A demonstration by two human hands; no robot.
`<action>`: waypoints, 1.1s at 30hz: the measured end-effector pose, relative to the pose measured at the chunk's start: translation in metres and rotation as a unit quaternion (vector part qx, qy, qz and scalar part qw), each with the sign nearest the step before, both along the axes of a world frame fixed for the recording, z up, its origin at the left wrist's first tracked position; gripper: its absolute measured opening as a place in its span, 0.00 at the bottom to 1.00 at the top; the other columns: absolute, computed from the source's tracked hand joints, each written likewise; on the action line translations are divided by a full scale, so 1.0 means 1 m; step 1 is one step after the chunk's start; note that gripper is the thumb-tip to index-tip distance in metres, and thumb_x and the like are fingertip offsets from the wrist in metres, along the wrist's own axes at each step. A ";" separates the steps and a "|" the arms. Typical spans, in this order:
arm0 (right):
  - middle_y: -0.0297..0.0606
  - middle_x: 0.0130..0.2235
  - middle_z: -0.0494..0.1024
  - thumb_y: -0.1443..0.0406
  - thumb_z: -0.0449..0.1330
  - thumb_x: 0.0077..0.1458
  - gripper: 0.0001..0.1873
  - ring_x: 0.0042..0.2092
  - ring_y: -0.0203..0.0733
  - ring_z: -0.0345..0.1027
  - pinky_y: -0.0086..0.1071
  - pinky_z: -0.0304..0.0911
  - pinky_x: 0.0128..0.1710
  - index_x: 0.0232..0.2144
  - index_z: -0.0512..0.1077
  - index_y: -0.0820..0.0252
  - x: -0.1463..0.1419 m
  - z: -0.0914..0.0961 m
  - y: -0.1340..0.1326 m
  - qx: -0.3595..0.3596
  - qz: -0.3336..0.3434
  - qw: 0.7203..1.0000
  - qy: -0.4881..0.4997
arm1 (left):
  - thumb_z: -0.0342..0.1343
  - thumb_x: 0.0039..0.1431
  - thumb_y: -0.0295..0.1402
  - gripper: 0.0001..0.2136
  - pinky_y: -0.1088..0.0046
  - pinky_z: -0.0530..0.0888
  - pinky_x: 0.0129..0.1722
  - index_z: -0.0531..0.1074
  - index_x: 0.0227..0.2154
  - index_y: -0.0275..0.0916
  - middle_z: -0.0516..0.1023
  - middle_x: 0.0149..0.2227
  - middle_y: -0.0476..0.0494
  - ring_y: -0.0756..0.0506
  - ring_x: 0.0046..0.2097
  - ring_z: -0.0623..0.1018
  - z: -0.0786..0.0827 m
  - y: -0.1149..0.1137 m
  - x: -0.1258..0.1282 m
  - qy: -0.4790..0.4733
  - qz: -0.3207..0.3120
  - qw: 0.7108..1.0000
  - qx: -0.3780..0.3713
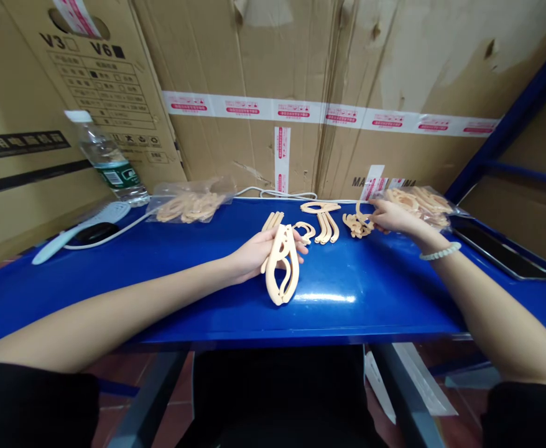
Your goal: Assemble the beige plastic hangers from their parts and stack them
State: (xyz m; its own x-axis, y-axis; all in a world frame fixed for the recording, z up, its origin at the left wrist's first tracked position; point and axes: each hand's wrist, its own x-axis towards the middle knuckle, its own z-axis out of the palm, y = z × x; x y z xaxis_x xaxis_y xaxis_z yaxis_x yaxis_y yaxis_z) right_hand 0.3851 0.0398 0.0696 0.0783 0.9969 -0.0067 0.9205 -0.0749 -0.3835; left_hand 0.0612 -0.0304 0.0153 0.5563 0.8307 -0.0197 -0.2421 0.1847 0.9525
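Observation:
My left hand is closed round a stack of peach plastic hanger-shaped parts, held upright on the blue table. My right hand, with a bead bracelet at the wrist, reaches to the far right and pinches a small pile of peach plastic pieces. Between the hands lie more peach parts flat on the table.
A clear bag of peach parts lies at the back left, another bag at the back right. A water bottle, a white brush-like tool and a black object are at the left. A dark phone lies at the right. Cardboard boxes wall the back.

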 end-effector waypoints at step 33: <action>0.44 0.41 0.76 0.69 0.48 0.70 0.12 0.44 0.47 0.65 0.46 0.56 0.56 0.38 0.71 0.61 -0.106 -0.046 -0.099 0.338 0.536 0.747 -0.200 | 0.61 0.61 0.48 0.19 0.68 0.80 0.34 0.73 0.39 0.33 0.80 0.31 0.43 0.44 0.32 0.81 -0.019 -0.017 0.005 0.083 0.087 0.989 0.084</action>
